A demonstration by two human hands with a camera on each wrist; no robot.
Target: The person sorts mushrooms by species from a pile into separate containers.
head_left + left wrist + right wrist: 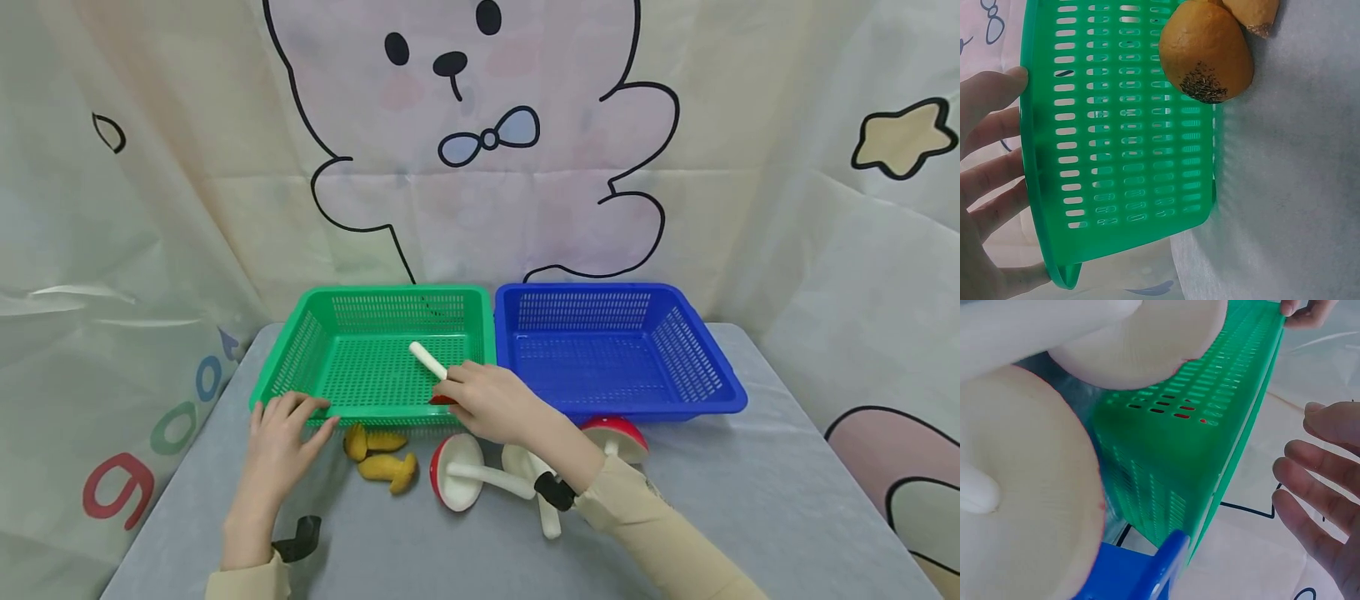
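Reaching over the green basket (360, 362)

Head: the right hand (483, 400) hangs over a red-capped mushroom (428, 361) inside. Left wrist: spread fingers of the left hand (988, 178) touch the rim (1028, 137). Right wrist: right fingers (1319, 460) stand wide apart.

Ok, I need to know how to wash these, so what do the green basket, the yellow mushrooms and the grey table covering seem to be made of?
Green basket: moulded plastic, smooth with a slight sheen; uniform colour and regular slots suggest it.
Yellow mushrooms: perhaps foam or plastic, mostly matte; the dark speckles look applied.
Grey table covering: probably fabric, matte; soft mottling hints at it.
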